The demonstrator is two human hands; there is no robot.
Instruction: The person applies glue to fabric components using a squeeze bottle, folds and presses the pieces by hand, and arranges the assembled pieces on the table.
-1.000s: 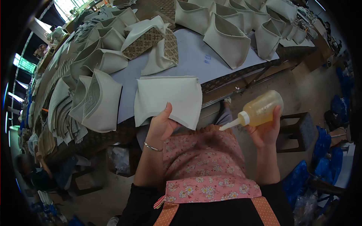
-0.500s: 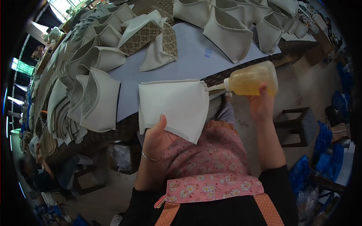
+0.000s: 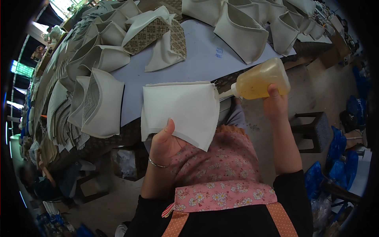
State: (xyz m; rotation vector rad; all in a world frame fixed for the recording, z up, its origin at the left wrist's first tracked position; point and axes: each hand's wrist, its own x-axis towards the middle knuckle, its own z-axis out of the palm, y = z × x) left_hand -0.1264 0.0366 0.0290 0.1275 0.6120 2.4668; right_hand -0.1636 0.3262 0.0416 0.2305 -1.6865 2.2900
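My left hand (image 3: 167,144) grips a white layered fabric piece (image 3: 179,112) by its lower edge, thumb on top and fingers underneath. In my right hand (image 3: 275,102) is a plastic squeeze bottle (image 3: 262,81) of yellowish liquid, lying nearly sideways with its base raised. Its narrow nozzle (image 3: 226,93) points left, right at the upper right edge of the white piece, where the layers look slightly frayed.
Curved off-white shell pieces (image 3: 241,33) stand at the back of the pale table (image 3: 197,47). More shells (image 3: 103,104) and stacked panels fill the left side. A dark stool (image 3: 314,132) and blue bags (image 3: 341,168) are to the right. A person (image 3: 45,179) sits at lower left.
The bottle has tipped so its base sits higher and its nozzle points more downward. My left hand and the white piece have shifted very slightly left.
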